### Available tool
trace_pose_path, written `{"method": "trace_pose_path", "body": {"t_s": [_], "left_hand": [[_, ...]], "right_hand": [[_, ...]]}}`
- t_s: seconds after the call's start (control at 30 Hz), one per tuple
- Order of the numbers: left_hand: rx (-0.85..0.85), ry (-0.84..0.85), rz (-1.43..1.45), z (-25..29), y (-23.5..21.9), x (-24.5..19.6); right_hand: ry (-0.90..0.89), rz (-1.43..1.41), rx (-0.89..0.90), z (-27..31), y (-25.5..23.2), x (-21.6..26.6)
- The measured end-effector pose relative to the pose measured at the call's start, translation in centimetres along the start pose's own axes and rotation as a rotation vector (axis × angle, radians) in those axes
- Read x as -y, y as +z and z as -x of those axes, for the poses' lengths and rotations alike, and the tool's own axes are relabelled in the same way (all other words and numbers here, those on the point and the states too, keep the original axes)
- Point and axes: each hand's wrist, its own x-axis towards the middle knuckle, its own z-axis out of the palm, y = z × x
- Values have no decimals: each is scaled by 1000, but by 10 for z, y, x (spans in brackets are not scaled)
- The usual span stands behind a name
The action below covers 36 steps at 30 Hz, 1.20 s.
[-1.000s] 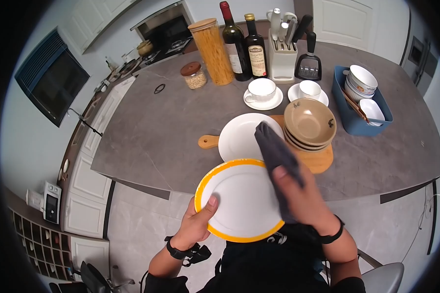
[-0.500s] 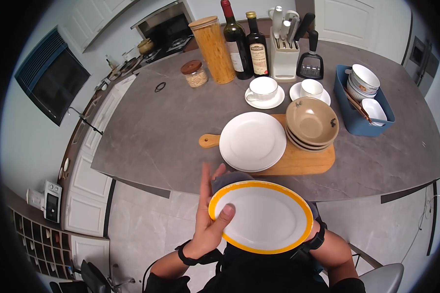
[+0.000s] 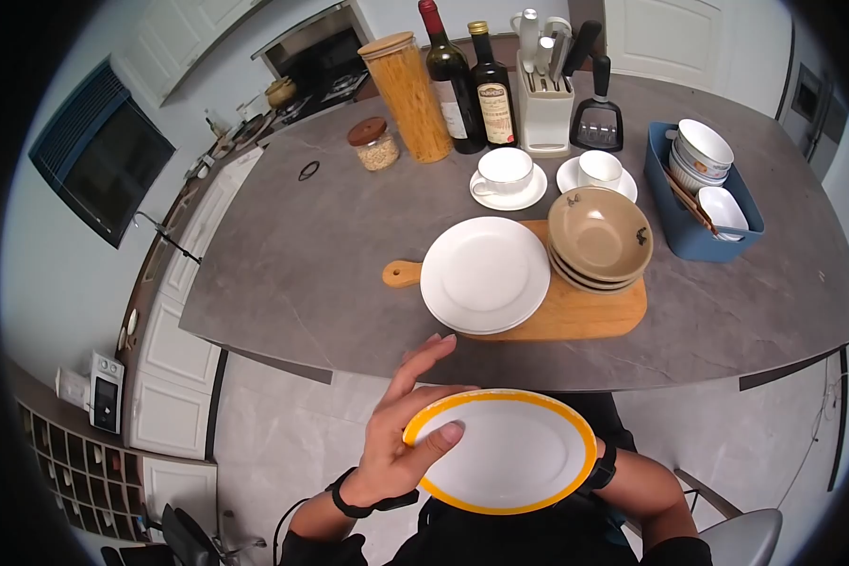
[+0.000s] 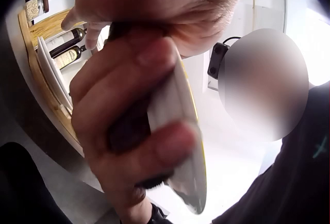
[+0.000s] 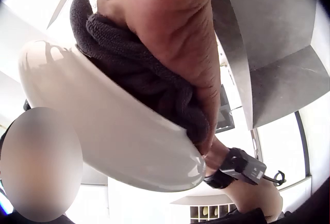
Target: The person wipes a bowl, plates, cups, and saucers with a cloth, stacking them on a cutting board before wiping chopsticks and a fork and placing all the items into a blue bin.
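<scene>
My left hand (image 3: 396,448) holds a white plate with a yellow rim (image 3: 505,453) at its left edge, thumb on the upper face, index finger raised off it. The plate is in front of the table edge. In the head view my right hand is hidden behind the plate. The right wrist view shows my right hand (image 5: 170,33) pressing a dark grey cloth (image 5: 139,69) against the plate's white underside (image 5: 113,126). Curled fingers of my right hand (image 4: 124,105) show beside the plate (image 4: 178,100) in the left wrist view, below my left hand (image 4: 154,2).
A wooden board (image 3: 585,316) bears white plates (image 3: 486,274) and stacked brown bowls (image 3: 599,236). Behind stand two cups on saucers, two bottles (image 3: 493,94), a pasta jar (image 3: 407,104), a small jar (image 3: 374,146) and a knife block (image 3: 545,118). A blue bin (image 3: 703,217) holds bowls.
My right hand and the cloth have moved from the plate's upper face to its underside. The plate has come lower and tilted, while my left hand keeps its grip.
</scene>
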Motion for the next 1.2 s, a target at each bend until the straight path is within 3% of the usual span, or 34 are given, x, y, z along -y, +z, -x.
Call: {"method": "trace_pose_path", "body": {"t_s": [0.1, 0.2, 0.27, 0.3, 0.37, 0.4, 0.5, 0.57, 0.6, 0.67, 0.83, 0.9, 0.93, 1.2], "left_hand": [[13, 6, 4, -3, -6, -5], [-211, -301, 303, -3, -13, -9], [-376, -211, 299, -14, -19, 3], [-459, -203, 270, -21, -25, 8], [-532, -160, 236, -41, -43, 20], [-544, -180, 213, -53, -53, 27], [-610, -277, 271, -93, -76, 56], [-584, -341, 430, -116, -95, 90], [-588, -358, 460, -127, -101, 104], [-588, -368, 490, -146, -111, 133], [-568, -508, 370, -171, -116, 171], [-536, -526, 356, -177, -115, 185], [-508, -543, 339, -178, -115, 190], [-538, -551, 245, -197, -104, 216]], "right_hand": [[94, 15, 60, -25, 45, -1], [164, 41, 68, -32, 71, -3], [193, 131, -46, -20, 79, -2], [165, 222, -200, -9, 78, -2], [190, 276, -219, 13, 70, 0], [-62, 572, -185, 27, 71, -3], [-220, 576, -291, 44, 84, 4], [-169, 509, -561, 48, 114, 10], [-175, 513, -556, 49, 128, 8], [-357, 683, -811, 50, 148, 4], [-586, 593, -833, 91, 110, 28], [-853, 439, -759, 96, 111, 35], [-890, 503, -677, 101, 108, 41], [-1080, 597, -617, 119, 114, 80]]}}
